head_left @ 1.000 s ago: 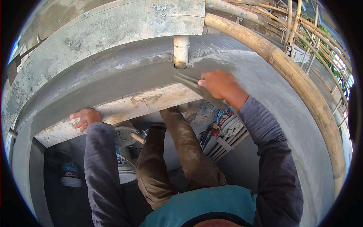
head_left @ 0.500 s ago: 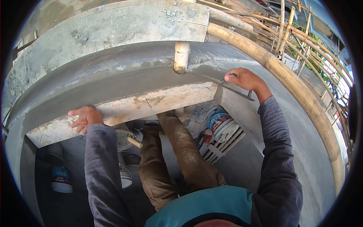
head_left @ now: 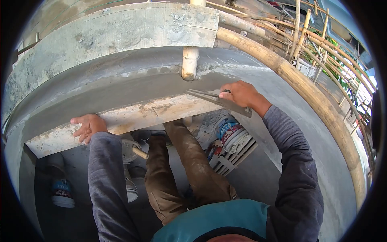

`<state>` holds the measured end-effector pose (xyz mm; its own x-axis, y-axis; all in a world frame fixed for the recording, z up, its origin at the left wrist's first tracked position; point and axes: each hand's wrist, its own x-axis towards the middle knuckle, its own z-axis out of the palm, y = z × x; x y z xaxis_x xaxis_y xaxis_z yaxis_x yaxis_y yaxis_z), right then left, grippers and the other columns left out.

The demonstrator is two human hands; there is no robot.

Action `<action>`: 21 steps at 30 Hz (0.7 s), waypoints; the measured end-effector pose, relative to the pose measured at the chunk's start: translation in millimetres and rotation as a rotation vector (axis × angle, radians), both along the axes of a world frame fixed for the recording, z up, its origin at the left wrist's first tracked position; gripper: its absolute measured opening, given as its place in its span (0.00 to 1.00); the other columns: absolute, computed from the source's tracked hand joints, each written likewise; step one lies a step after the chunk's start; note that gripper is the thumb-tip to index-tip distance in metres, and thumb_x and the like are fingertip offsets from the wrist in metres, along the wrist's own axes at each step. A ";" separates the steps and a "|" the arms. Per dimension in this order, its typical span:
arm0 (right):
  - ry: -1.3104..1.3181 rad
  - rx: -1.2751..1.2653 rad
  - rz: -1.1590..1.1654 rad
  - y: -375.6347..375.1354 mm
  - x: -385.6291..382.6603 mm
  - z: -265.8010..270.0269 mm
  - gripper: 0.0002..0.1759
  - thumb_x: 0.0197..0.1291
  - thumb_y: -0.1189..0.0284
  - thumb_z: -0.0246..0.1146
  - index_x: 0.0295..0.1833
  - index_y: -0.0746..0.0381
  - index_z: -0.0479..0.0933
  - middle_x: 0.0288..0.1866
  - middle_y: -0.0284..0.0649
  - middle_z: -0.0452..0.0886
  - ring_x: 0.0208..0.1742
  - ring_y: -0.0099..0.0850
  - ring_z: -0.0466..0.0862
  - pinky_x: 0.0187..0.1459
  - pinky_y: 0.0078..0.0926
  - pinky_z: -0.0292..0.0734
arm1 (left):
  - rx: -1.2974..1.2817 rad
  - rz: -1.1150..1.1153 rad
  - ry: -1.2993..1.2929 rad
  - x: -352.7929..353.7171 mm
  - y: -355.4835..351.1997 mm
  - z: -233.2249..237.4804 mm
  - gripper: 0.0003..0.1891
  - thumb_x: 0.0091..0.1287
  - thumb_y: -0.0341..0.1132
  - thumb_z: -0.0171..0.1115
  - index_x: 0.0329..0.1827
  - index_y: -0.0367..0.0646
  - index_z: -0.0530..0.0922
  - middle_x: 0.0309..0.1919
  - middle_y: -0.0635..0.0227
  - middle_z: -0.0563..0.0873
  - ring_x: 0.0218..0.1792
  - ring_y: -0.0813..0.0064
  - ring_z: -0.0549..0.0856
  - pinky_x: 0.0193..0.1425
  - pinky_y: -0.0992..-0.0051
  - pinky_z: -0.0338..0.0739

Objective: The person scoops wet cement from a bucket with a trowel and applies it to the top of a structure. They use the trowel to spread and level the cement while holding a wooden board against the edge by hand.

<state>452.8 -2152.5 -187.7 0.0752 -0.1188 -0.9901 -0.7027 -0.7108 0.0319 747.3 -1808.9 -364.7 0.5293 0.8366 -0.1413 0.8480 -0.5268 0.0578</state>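
My right hand (head_left: 241, 96) is closed around the handle of a flat steel plastering trowel (head_left: 201, 95). The trowel's blade lies at the top edge of a pale wooden board (head_left: 177, 108), near its right end, over the damp grey mortar strip (head_left: 133, 89). With the index finger reaching over the top edge and the other fingers on its front face, my left hand (head_left: 89, 126) grips the board near its left end. Nails stick out of the board's face. The board runs along the front of the mortar ledge.
A bamboo post (head_left: 190, 66) stands on the ledge behind the mortar. Above is a rough concrete beam (head_left: 133, 30); a thick bamboo pole (head_left: 298, 76) curves down the right side. Below the board are a paint bucket (head_left: 229, 131), a slatted crate (head_left: 238, 157) and another bucket (head_left: 63, 193).
My right hand has moved left with the trowel, from the right wall onto the board's top edge. The left hand keeps its place on the board. The view has shifted slightly.
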 end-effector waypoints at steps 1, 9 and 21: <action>0.023 -0.043 0.007 -7.5 -2.3 1.7 0.24 0.71 0.49 0.53 0.57 0.55 0.80 0.52 0.44 0.85 0.58 0.44 0.82 0.56 0.43 0.78 | -0.014 -0.002 0.007 0.8 1.6 1.3 0.49 0.66 0.77 0.29 0.82 0.50 0.49 0.81 0.48 0.46 0.80 0.44 0.44 0.80 0.43 0.39; 0.068 -0.256 0.053 -27.8 -98.7 -91.1 0.23 0.72 0.50 0.53 0.57 0.55 0.80 0.54 0.44 0.85 0.58 0.44 0.82 0.58 0.43 0.77 | -0.031 -0.045 0.081 -2.8 -4.2 2.3 0.48 0.67 0.76 0.28 0.82 0.50 0.49 0.81 0.48 0.47 0.80 0.44 0.45 0.79 0.42 0.39; -0.568 0.132 -0.552 113.1 58.6 69.9 0.16 0.71 0.62 0.61 0.54 0.64 0.79 0.38 0.46 0.83 0.41 0.27 0.81 0.46 0.26 0.75 | -0.026 -0.057 0.084 2.0 13.9 -8.8 0.46 0.71 0.72 0.24 0.83 0.49 0.40 0.81 0.45 0.38 0.81 0.45 0.38 0.78 0.39 0.39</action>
<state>511.4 -2039.4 -117.8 0.5363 -0.1701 -0.8267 -0.8375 -0.2291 -0.4961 749.3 -1795.0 -373.6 0.5614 0.8008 -0.2086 0.8190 -0.5738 0.0015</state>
